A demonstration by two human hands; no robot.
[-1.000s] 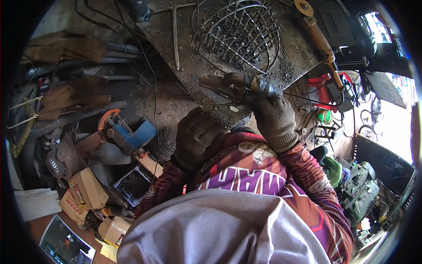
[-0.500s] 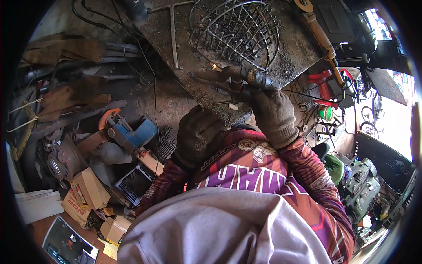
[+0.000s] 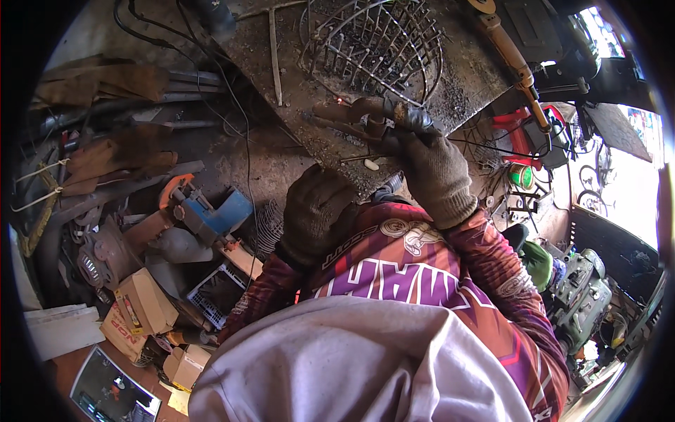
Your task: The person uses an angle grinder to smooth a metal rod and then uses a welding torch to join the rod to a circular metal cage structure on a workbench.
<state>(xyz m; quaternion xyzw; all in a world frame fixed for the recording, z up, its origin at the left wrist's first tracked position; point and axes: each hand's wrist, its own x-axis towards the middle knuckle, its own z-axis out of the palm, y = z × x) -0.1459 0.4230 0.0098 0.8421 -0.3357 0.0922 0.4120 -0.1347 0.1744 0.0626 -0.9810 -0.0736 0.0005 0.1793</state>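
Observation:
My right hand (image 3: 432, 169), in a grey knit glove, grips a dark welding electrode holder (image 3: 365, 116) whose tip points left over the sooty metal table (image 3: 295, 84). A small orange glow shows at the tip, just below a round wire basket (image 3: 376, 42) that stands on the table. Below the table's near edge is my left hand (image 3: 320, 207), in a dark glove. Its fingers are curled and nothing shows in them. A thin metal rod (image 3: 274, 56) lies on the table left of the basket.
A blue and orange angle grinder (image 3: 207, 207) and cardboard boxes (image 3: 140, 306) lie among clutter at lower left. Brown leather gloves (image 3: 116, 151) sit further left. A long wooden-handled tool (image 3: 510, 53) rests at the table's right edge, with a green can (image 3: 522, 176) below it.
My right hand has moved the electrode holder slightly up and left, toward the basket's lower rim. The left hand has stayed nearly still.

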